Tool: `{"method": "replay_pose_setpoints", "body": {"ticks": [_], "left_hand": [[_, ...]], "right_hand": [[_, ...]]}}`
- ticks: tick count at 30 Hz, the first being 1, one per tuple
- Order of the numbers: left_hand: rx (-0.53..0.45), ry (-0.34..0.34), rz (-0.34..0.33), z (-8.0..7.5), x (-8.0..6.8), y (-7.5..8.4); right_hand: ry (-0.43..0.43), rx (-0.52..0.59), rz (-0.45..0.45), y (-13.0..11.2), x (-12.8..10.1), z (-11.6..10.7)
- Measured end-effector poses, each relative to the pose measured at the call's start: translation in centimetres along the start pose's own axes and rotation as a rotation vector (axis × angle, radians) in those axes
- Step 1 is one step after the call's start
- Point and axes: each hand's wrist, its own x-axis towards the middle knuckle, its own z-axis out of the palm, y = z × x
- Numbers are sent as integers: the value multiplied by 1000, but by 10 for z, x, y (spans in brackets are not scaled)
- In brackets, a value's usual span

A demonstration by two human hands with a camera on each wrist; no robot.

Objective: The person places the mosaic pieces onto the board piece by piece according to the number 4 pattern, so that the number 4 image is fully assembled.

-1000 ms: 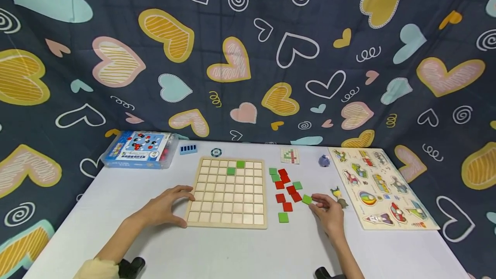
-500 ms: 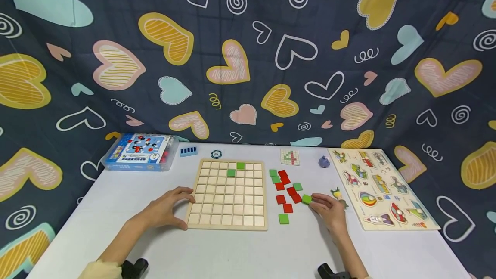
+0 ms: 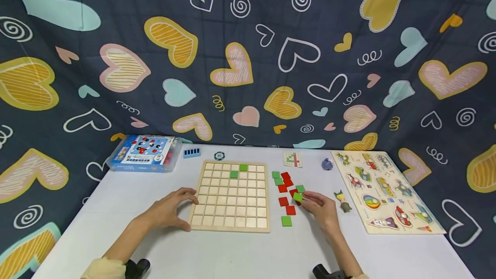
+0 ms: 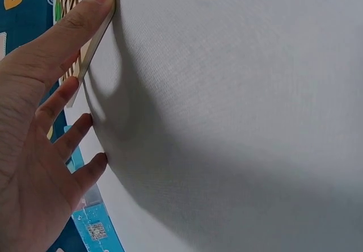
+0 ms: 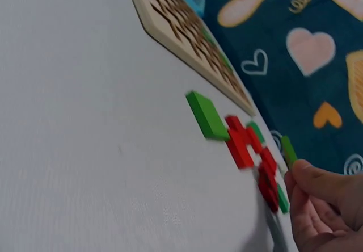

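Observation:
A wooden grid board (image 3: 232, 229) lies flat on the table, with one green square tile (image 3: 243, 167) and another green tile (image 3: 234, 175) in cells near its far edge. My left hand (image 3: 168, 211) rests against the board's left side, thumb (image 4: 85, 22) near the front corner and fingers spread farther up the edge. Between thumb and fingertips, my right hand (image 3: 323, 212) pinches a green tile (image 5: 288, 150), raised above the loose tiles. Around it lie several red tiles (image 3: 283, 202) and green tiles (image 3: 286, 221) right of the board.
A small pattern card (image 3: 292, 159) lies behind the tiles. A picture puzzle board (image 3: 360, 190) and small figures (image 3: 343, 203) are on the right. At the back left stand a plastic box (image 3: 141, 154), a blue slotted piece (image 3: 191, 153) and a round chip (image 3: 219, 156).
My right hand has lifted the green tile from the table and carried it slightly left over the red tiles. My left hand keeps its place at the board's edge.

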Motion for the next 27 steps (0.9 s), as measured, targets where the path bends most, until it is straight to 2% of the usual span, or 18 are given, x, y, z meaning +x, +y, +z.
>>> {"method": "replay_pose_setpoints", "body": {"ticks": [7, 18, 27], "left_hand": [[-15, -20, -16, 1, -1, 2], [5, -45, -21, 1, 2, 5], [1, -32, -45, -4, 3, 6]], "right_hand": [[-37, 43, 6, -5, 3, 25], [-125, 101, -95, -14, 17, 68], [-231, 137, -141, -39, 37, 109]]}}
